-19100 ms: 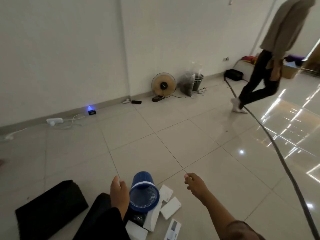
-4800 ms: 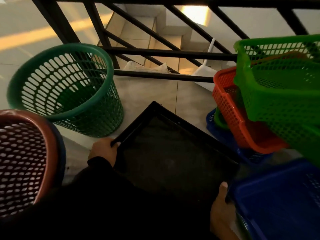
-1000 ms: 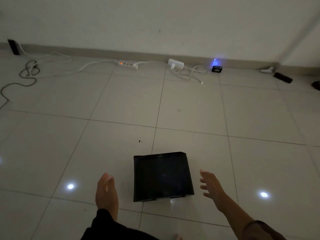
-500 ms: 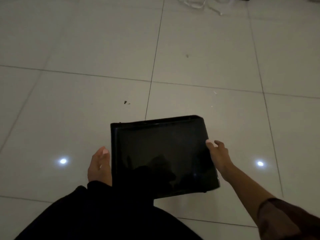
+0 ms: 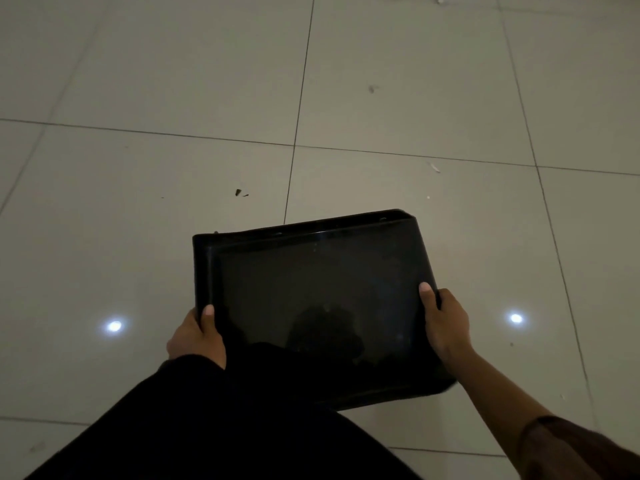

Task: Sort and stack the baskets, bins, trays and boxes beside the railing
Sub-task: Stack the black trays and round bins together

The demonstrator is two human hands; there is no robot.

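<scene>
A black rectangular tray (image 5: 311, 271) with a raised rim is in the middle of the head view, over the pale tiled floor. My left hand (image 5: 195, 336) grips its left edge, thumb over the rim. My right hand (image 5: 445, 320) grips its right edge, thumb on top and fingers curled underneath. The near left corner of the tray is hidden behind my dark sleeve. The room is dim.
Large grey floor tiles (image 5: 138, 237) with thin grout lines surround the tray. A few small dark specks (image 5: 239, 192) of debris lie on the floor beyond it. Two bright light reflections (image 5: 114, 326) shine on the tiles at left and right.
Both hands, which were reaching for the tray a second ago, now grip its left and right edges. The view has tilted down and come closer to the tray.
</scene>
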